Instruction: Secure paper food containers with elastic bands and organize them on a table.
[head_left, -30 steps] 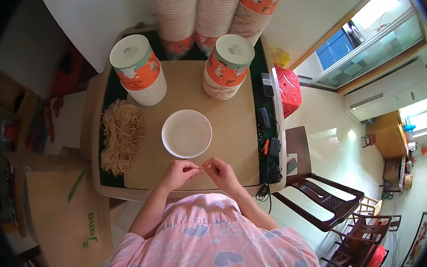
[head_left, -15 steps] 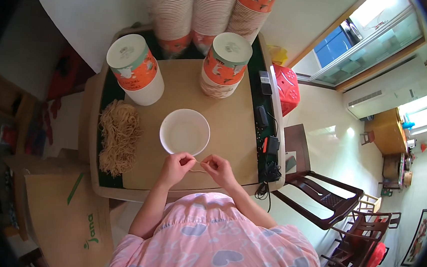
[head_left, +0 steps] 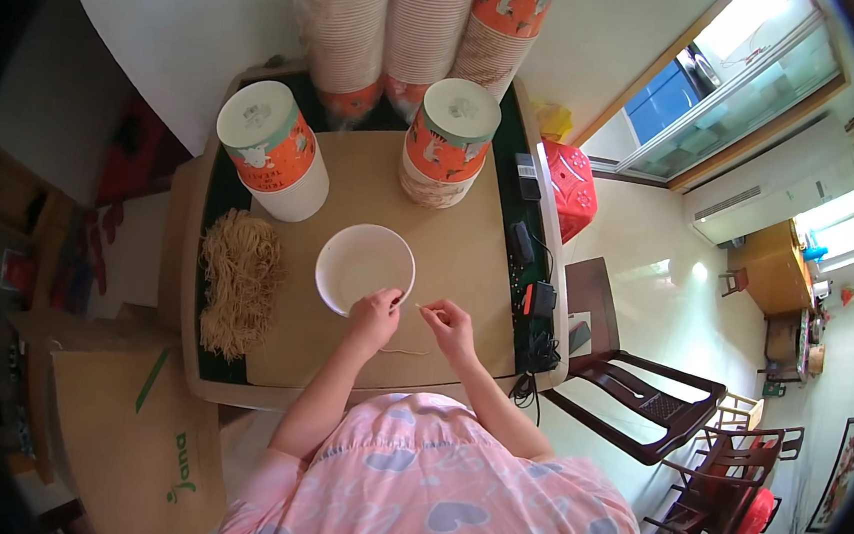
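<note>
Moved: the hands, close together below the bowl a half second ago, are now apart, the left one up at its rim.
Left hand point(head_left: 375, 320): fingers bunched over the near right rim of the bowl point(head_left: 349, 259); cannot tell what they hold or whether they touch it.
Right hand point(head_left: 452, 329): just right of the bowl, thumb and forefinger narrow by a pale bit; cannot tell if pinched.
Strand point(head_left: 406, 352): thin, below and between the hands; cannot tell if hanging or lying.
Bundle point(head_left: 242, 288): tan strands, left of the bowl.
Cups point(head_left: 275, 160): upside down, behind the bundle.
</note>
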`<state>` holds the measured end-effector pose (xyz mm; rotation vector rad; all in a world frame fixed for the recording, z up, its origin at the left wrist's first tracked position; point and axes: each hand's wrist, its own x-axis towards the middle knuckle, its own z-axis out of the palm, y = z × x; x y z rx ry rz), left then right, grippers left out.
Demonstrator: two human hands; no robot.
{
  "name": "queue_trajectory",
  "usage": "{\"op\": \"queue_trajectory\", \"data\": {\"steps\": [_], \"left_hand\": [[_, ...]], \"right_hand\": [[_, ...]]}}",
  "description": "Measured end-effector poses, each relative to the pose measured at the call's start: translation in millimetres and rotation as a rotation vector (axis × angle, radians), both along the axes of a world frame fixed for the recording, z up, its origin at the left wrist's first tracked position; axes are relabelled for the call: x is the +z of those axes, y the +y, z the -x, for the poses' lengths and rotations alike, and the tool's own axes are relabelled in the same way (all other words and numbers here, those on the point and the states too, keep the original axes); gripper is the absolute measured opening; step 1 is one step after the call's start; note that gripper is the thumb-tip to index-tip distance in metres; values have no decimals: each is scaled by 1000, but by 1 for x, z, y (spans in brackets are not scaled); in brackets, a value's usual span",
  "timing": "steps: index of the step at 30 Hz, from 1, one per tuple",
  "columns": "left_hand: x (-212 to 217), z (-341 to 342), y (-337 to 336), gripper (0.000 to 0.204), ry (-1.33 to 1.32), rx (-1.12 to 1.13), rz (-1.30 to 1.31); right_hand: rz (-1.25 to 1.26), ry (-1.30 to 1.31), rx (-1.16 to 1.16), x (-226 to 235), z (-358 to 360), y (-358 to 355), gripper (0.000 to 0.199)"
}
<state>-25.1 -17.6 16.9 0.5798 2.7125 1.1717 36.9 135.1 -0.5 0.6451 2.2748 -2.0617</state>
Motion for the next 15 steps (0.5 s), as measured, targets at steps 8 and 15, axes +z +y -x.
{"op": "queue_trajectory", "data": {"steps": [8, 15], "left_hand": [[26, 14, -26, 21, -111, 97, -169], [33, 11, -30, 23, -180, 83, -174]], "right_hand": [[78, 269, 17, 3, 27, -37, 9], [-68, 309, 53, 9, 31, -45, 8]]}}
